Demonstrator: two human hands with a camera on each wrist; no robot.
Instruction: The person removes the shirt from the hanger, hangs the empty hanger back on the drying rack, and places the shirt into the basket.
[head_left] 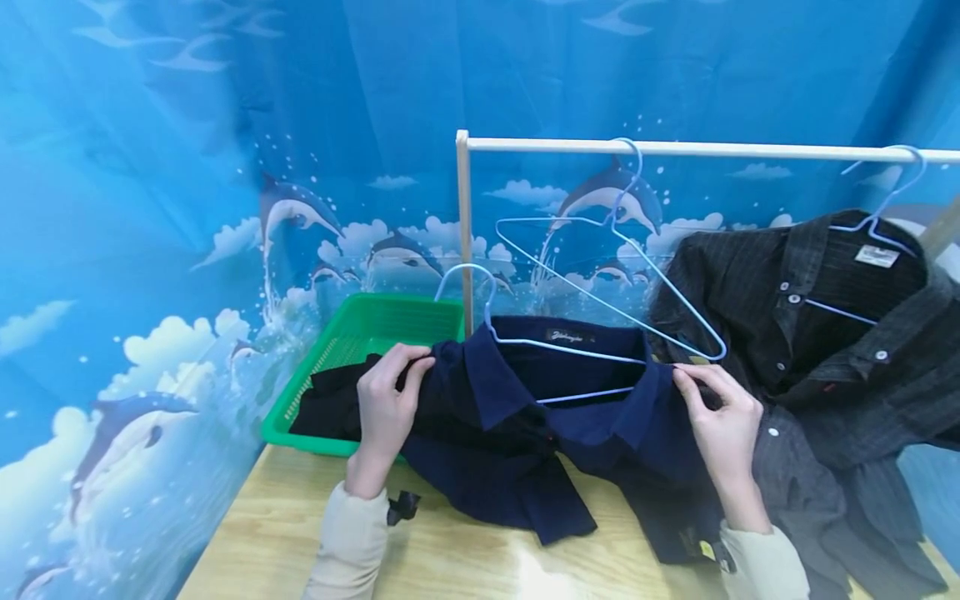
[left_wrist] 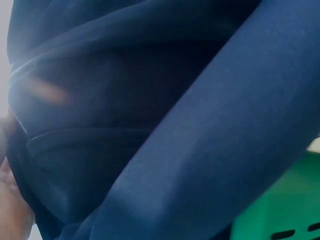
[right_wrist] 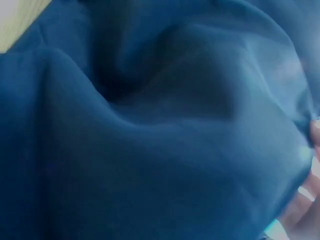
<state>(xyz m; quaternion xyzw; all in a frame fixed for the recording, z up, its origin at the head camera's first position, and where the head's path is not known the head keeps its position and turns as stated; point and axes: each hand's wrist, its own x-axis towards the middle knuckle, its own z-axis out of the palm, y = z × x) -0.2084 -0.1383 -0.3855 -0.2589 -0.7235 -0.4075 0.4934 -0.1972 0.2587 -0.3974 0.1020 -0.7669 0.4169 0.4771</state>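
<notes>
Both hands are grasping the navy shirt (head_left: 480, 487), which is spread over the counter (head_left: 251, 542) toward its back edge: the left hand (head_left: 388, 404) pinches one shoulder between thumb and fingers, the right hand (head_left: 723, 421) the other. A light blue hanger (head_left: 555, 347) sits inside the collar, its hook standing up free. At the counter's back left corner is a green basket (head_left: 311, 443) with a black garment (head_left: 330, 408) in it, near the left hand. Above the back edge, a rail (head_left: 540, 145) carries a bare hanger (head_left: 670, 286) and, to its right, a dark grey shirt (head_left: 765, 333) on another hanger.
</notes>
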